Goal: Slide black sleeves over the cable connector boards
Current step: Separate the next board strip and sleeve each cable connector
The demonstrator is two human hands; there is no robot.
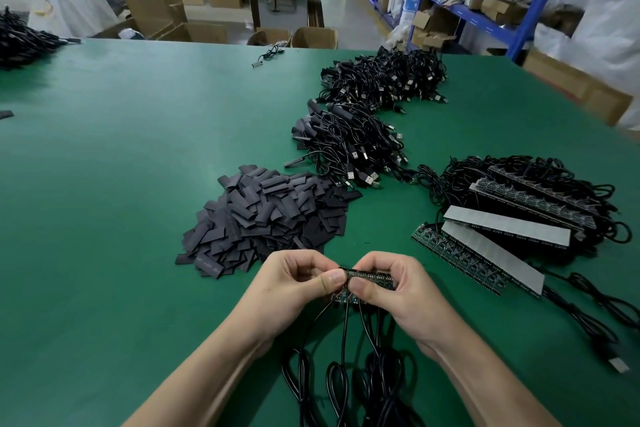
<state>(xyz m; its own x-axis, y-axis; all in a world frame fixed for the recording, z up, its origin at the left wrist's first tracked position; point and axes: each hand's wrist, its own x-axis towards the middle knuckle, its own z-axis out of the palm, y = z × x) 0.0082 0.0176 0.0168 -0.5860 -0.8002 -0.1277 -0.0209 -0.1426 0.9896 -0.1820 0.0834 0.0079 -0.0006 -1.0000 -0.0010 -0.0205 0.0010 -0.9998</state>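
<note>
Both my hands hold a strip of small connector boards (pixel 369 278) just above the green table (pixel 121 184), near its front edge. My left hand (pixel 294 282) pinches the strip's left end between thumb and fingers. My right hand (pixel 394 288) grips the rest of the strip, thumb pressed beside the left thumb. Several black cables (pixel 346 357) hang from the boards toward me. A heap of flat black sleeves (pixel 266 218) lies just beyond my left hand.
Strips of boards with grey backing (pixel 502 229) and coiled cables lie to the right. Two piles of black USB cables (pixel 349 146) (pixel 384 80) sit farther back. Another cable pile (pixel 20 42) is at the far left. Cardboard boxes and blue shelving (pixel 485 17) stand beyond the table.
</note>
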